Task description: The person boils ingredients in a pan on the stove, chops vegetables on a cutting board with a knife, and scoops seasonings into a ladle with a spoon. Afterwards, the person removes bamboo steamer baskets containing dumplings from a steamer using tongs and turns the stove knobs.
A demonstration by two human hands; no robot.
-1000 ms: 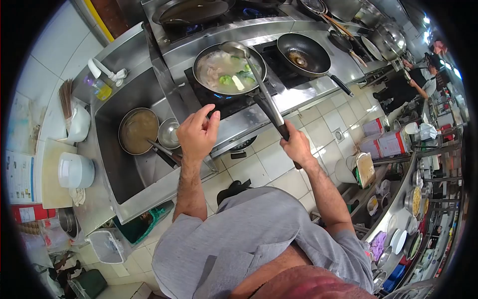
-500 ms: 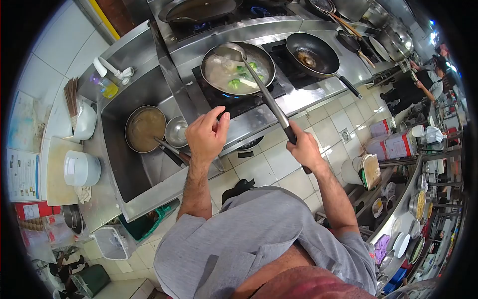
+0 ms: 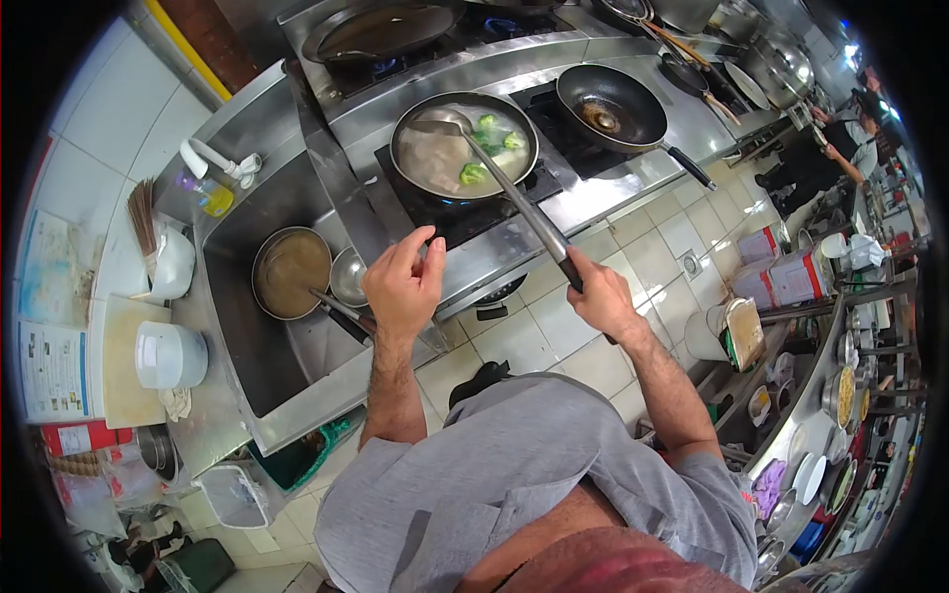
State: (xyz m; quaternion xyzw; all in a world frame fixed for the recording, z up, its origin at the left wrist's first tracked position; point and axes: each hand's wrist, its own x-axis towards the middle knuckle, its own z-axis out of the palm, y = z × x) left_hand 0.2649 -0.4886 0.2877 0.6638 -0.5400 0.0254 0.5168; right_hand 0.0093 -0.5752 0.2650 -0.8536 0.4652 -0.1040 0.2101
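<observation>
Ladle (image 3: 519, 201) has dipped from pan rim (image 3: 467, 97) at 11 o'clock into broth (image 3: 450, 163); our right hand (image 3: 600, 298) grips its handle, our left hand (image 3: 403, 284) empty, fingers half-curled.

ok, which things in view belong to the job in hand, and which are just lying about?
In the job:
cooking pan
broccoli in it
ladle, head in that pan, handle in right hand

Apparently lying about:
black frying pan
pan of brown liquid in sink
bottle
white tub
</observation>
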